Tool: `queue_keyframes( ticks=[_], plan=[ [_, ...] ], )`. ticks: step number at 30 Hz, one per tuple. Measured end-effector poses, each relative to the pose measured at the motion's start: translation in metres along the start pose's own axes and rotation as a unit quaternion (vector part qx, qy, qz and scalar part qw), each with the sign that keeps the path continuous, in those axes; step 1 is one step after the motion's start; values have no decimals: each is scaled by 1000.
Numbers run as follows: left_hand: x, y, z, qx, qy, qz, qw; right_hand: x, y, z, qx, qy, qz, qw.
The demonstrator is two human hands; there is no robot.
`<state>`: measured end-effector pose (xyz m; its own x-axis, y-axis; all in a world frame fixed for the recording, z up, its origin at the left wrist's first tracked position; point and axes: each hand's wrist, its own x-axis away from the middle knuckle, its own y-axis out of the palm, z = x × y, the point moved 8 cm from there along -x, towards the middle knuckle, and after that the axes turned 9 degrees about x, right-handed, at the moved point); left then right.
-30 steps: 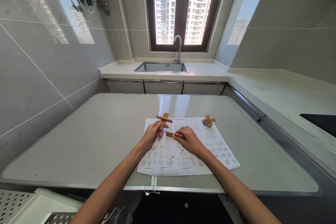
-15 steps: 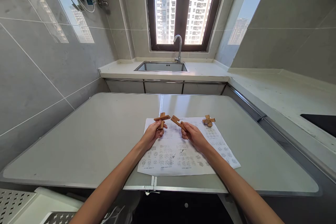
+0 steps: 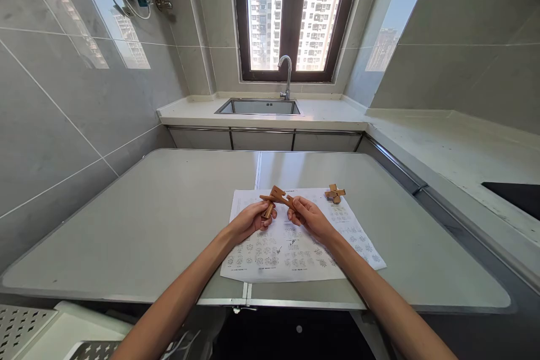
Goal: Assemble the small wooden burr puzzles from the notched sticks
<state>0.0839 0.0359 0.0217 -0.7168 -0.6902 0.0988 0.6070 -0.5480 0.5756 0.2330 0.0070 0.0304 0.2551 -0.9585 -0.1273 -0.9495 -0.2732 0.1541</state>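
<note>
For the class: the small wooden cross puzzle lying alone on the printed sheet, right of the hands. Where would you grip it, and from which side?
Probably from above, pinching the ends of one bar of the assembled wooden cross. It lies low on the paper sheet with its arms sticking outward, free on all sides. Both the left hand and right hand already hold other wooden pieces.

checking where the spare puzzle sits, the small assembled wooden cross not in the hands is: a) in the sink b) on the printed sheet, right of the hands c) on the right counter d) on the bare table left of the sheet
b: the small wooden cross rests on the far right part of the printed sheet, just beyond the right hand.
</note>
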Motion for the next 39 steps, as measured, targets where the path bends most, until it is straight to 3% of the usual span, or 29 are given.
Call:
queue_keyframes(
  ticks=[26, 31, 39],
  plan=[
    [6, 12, -2, 50, -42, -30, 997, 0, 13, 5, 20, 2, -54, 998],
    [8, 18, -6, -11, -55, -38, 998, -1, 17, 13, 22, 3, -71, 997],
    [13, 24, -11, -104, -87, -48, 990, -6, 9, 20, 111, -18, -27, 993]
  ],
)
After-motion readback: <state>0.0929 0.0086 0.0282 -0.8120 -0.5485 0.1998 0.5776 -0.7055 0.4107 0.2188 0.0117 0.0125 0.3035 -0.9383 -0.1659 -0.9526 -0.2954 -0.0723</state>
